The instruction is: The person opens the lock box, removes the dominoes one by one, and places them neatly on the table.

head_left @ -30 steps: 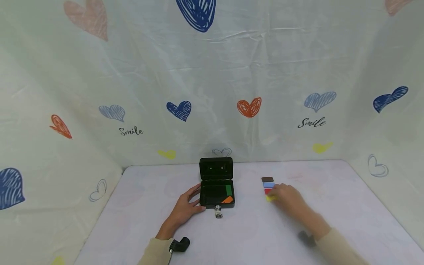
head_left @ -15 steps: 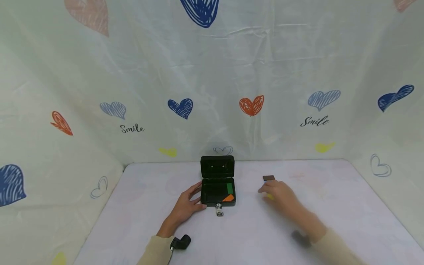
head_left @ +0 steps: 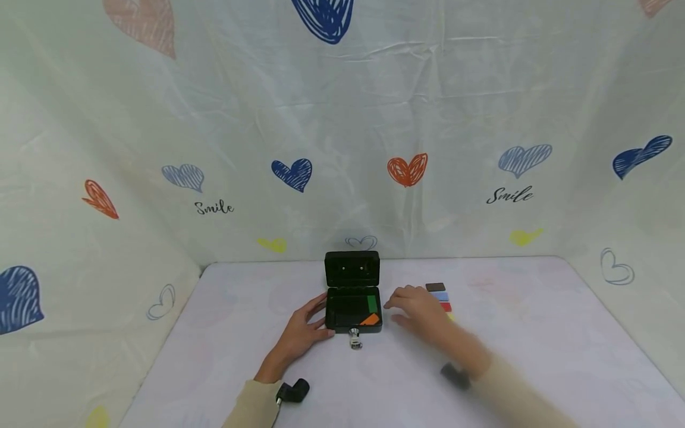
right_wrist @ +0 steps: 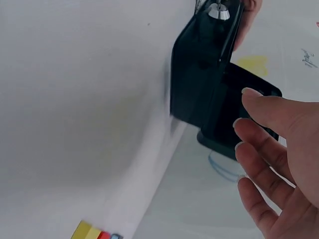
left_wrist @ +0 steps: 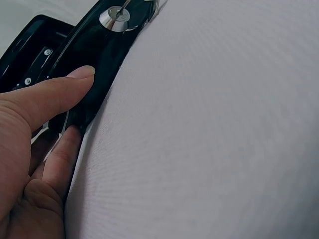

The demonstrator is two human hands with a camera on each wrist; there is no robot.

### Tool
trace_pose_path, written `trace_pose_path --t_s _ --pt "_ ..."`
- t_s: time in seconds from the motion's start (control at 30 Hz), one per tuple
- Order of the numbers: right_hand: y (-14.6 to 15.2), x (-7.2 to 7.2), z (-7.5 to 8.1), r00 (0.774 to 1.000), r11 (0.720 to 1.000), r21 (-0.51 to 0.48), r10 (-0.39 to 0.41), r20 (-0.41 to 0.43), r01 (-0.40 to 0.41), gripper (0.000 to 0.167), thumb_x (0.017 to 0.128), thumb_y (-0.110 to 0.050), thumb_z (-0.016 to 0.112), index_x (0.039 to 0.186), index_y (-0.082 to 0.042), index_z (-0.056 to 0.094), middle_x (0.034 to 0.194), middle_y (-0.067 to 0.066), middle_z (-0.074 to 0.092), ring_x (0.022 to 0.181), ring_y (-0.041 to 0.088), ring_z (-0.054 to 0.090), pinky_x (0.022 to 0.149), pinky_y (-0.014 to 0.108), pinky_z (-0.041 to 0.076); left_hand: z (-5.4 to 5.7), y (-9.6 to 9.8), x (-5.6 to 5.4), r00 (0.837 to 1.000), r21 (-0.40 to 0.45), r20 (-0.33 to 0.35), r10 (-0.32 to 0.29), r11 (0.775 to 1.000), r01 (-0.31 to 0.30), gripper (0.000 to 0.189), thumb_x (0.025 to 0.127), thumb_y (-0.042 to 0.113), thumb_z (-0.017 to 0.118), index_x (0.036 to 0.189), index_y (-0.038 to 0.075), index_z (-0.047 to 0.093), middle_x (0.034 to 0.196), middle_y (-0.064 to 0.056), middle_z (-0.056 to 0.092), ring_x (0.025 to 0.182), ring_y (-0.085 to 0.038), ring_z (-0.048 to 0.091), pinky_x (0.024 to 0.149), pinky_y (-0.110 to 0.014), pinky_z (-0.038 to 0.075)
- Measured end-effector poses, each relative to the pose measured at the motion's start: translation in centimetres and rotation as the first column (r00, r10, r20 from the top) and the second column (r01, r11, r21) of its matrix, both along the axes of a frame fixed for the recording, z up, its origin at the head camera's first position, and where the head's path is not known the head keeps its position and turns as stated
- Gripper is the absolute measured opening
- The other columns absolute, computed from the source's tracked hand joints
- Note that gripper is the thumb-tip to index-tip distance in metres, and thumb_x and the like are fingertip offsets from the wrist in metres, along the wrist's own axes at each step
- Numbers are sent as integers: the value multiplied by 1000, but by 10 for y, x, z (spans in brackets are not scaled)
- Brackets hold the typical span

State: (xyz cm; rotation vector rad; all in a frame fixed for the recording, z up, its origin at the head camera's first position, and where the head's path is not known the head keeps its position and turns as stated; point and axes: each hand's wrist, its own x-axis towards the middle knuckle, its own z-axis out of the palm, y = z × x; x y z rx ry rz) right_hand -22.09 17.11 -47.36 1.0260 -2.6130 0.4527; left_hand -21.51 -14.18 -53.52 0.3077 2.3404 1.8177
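Observation:
A small black cash box (head_left: 354, 312) stands with its lid raised, a green flat piece (head_left: 371, 304) and an orange flat piece (head_left: 370, 320) inside. Keys (head_left: 355, 340) hang at its front lock. My left hand (head_left: 305, 330) holds the box's front left corner; in the left wrist view the thumb (left_wrist: 75, 89) lies on the front face, fingers at the side. Close to the box's right side is my right hand (head_left: 417, 309). Nothing shows between its loosely bent fingers in the right wrist view. Behind it lies a row of brown (head_left: 435, 286), blue (head_left: 440, 295), red (head_left: 445, 307) and yellow (head_left: 451, 317) flat pieces.
The white table (head_left: 225, 333) backs onto a pale curtain (head_left: 342, 119) printed with hearts. A black wrist camera (head_left: 293, 391) sits at my left cuff, and another dark device (head_left: 455, 375) at the right one.
My right hand has moved left from the row of coloured pieces to the box's right side, uncovering much of the row. My left hand stays on the box.

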Motion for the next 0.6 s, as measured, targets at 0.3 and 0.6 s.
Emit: trace_pose_path --t_s 0.3,0.6 --pt "-25 -11 0 991 993 39 108 80 -111 20 83 -13 91 101 -13 82 98 -2 75 92 17 67 85 33 62 0 0 1 1000 1 -5 -16 1000 16 87 86 -6 82 162 6 40 164 -24 41 149 -45 43 111 -38 53" --pt "-38 -25 2 978 984 100 128 163 -146 24 83 -20 92 104 -14 83 98 -2 74 91 16 65 84 30 61 2 0 1 1000 3 -5 -9 1000 9 88 86 -6 82 162 6 40 164 -23 41 151 -44 41 112 -37 52"
